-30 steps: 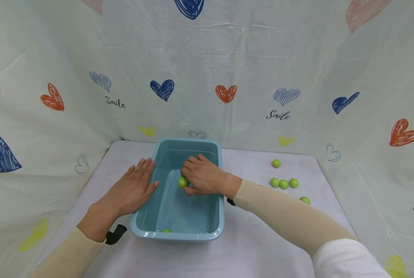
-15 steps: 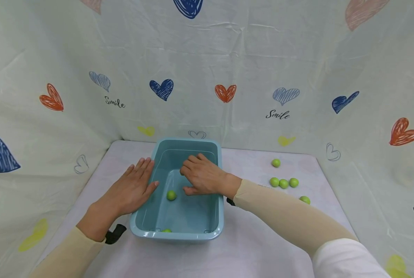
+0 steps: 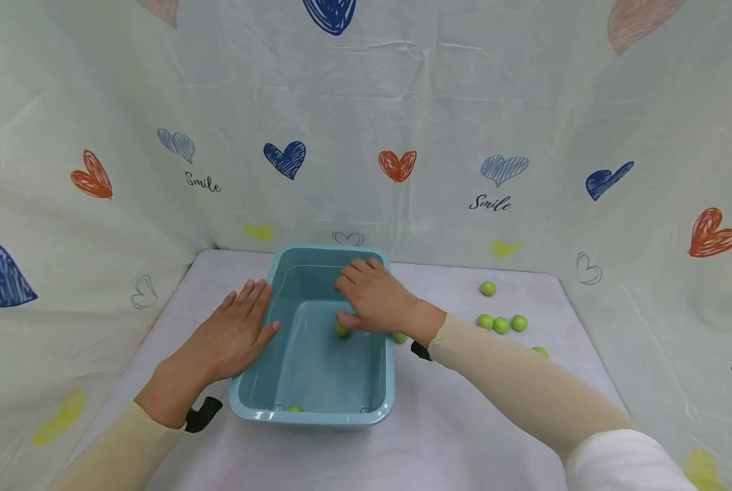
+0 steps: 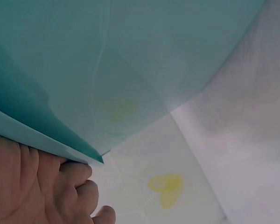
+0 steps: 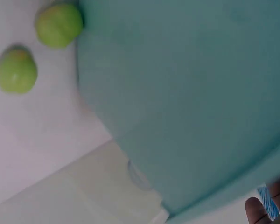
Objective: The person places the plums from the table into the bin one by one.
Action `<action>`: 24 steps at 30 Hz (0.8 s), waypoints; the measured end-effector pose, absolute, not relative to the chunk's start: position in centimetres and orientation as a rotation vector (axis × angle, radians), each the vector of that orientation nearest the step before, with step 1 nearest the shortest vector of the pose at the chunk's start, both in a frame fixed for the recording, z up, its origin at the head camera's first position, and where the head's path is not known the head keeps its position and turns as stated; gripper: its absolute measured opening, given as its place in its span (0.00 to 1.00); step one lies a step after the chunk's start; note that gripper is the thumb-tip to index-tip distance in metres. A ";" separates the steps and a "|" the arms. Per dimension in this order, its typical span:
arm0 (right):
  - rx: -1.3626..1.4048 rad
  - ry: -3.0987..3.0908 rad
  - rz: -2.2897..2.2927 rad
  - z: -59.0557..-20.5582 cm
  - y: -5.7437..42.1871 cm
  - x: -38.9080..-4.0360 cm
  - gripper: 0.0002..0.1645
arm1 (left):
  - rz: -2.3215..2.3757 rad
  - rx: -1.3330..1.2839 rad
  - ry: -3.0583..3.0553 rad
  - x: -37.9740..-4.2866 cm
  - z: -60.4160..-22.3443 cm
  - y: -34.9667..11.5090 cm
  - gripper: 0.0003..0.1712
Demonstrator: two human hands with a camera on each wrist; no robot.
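Observation:
A blue plastic basin (image 3: 310,415) stands on the table. Flat along its left rim rests my left hand (image 3: 218,341), fingers straight; the left wrist view shows the palm and fingers (image 4: 79,175) beside the rim. My right hand (image 3: 381,296) hovers over the basin's right side with loosely bent fingers and no held thing visible. Below its thumb a small round green fruit (image 3: 342,331) lies in the basin, partly hidden. Another green fruit (image 3: 295,409) shows at the near wall. Outside the right wall, two green fruits (image 5: 59,24) lie on the table in the right wrist view.
Several more green fruits (image 3: 501,325) lie on the right of the table (image 3: 464,423), one partly behind the right forearm. A pale curtain (image 3: 439,123) printed with hearts rises behind and along both sides.
My right hand let go of a green fruit, which dropped into the basin and rolled left, then back right. The hand has since shifted right and slightly farther away. The left hand stays put.

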State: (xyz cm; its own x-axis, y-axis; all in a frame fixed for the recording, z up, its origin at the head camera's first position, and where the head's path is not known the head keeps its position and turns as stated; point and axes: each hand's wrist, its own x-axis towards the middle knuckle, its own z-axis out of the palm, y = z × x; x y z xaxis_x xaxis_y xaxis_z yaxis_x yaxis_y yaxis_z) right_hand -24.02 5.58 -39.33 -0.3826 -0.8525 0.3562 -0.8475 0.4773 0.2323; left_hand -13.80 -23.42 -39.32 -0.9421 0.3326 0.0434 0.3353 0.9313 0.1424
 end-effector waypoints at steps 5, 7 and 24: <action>1.312 -2.356 0.070 -38.4 9.3 -24.6 0.22 | -0.235 -0.527 -3.075 -13.8 -39.3 -23.2 0.42; 1.266 -2.389 0.099 -38.5 10.9 -24.8 0.22 | -0.241 -0.532 -3.074 -13.8 -39.3 -23.2 0.42; 1.125 -2.623 0.019 -47.0 18.3 -24.8 0.27 | -0.278 -0.544 -3.084 -13.8 -39.1 -23.2 0.43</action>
State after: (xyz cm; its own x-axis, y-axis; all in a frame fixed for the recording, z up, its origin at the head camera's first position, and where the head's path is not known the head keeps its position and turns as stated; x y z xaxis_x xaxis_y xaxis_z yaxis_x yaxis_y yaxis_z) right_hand -24.79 18.30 -46.97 -0.6546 -0.7079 0.2654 -0.7116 0.6955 0.0999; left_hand -13.85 -23.22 -39.13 -0.9402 0.3396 0.0281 0.3391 0.9245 0.1739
